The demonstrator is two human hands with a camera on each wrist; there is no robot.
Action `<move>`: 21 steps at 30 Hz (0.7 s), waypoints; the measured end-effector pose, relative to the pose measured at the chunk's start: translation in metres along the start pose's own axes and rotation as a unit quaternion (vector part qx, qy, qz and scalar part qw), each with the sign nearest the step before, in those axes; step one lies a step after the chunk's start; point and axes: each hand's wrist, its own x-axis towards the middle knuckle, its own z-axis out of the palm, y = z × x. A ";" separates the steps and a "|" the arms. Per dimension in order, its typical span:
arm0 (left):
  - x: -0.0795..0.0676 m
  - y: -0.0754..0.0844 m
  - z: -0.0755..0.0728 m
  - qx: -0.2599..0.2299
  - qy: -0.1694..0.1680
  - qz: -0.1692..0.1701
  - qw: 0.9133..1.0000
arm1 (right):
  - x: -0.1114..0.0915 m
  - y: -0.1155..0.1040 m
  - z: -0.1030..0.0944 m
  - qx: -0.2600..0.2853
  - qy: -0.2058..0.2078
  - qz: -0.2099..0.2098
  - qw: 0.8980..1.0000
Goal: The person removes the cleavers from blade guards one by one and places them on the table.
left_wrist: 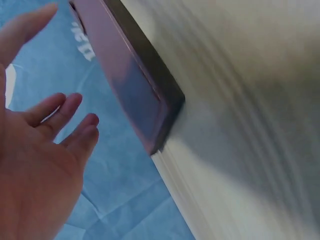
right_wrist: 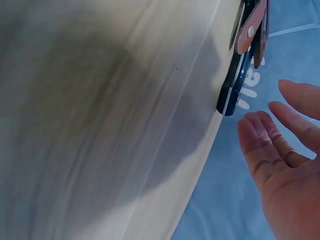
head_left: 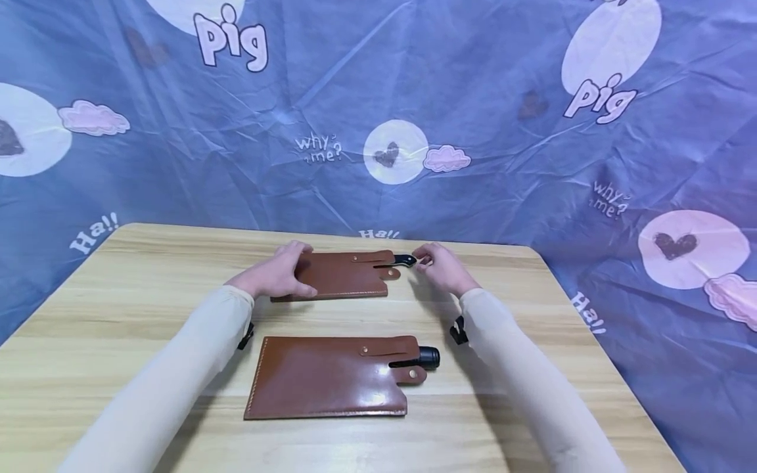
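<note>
Farther back on the table lies a brown leather sheath (head_left: 345, 274), with a black knife handle (head_left: 405, 260) poking out of its right end and a snap strap (head_left: 389, 274) hanging undone. My left hand (head_left: 276, 272) hovers over the sheath's left end, thumb and fingers spread; in the left wrist view the palm (left_wrist: 40, 165) looks apart from the leather. Just right of the handle is my right hand (head_left: 443, 268), its fingers loosely bent and holding nothing. The right wrist view shows a small gap between those fingers (right_wrist: 260, 140) and the handle's end. The blade is hidden.
Closer to me lies a second brown leather sheath (head_left: 325, 378) with a rounded black handle (head_left: 429, 357) at its right end and its strap undone. Both lie on a light wooden table (head_left: 532, 368). Behind it hangs a blue printed cloth (head_left: 331, 79).
</note>
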 end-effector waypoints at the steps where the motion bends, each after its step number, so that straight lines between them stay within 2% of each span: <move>1: 0.003 -0.002 0.000 0.000 -0.003 0.001 1.000 | 0.003 0.000 0.001 0.003 -0.001 0.000 1.000; 6: 0.016 -0.008 -0.001 0.013 -0.022 -0.007 1.000 | 0.014 0.003 0.002 0.035 -0.011 0.023 0.999; 9: 0.019 -0.010 -0.002 0.013 -0.032 -0.010 0.999 | 0.018 0.003 0.005 0.052 -0.006 0.033 0.998; 21: 0.030 -0.019 0.002 0.013 -0.065 -0.047 0.997 | 0.029 0.016 0.012 0.055 -0.018 0.044 0.997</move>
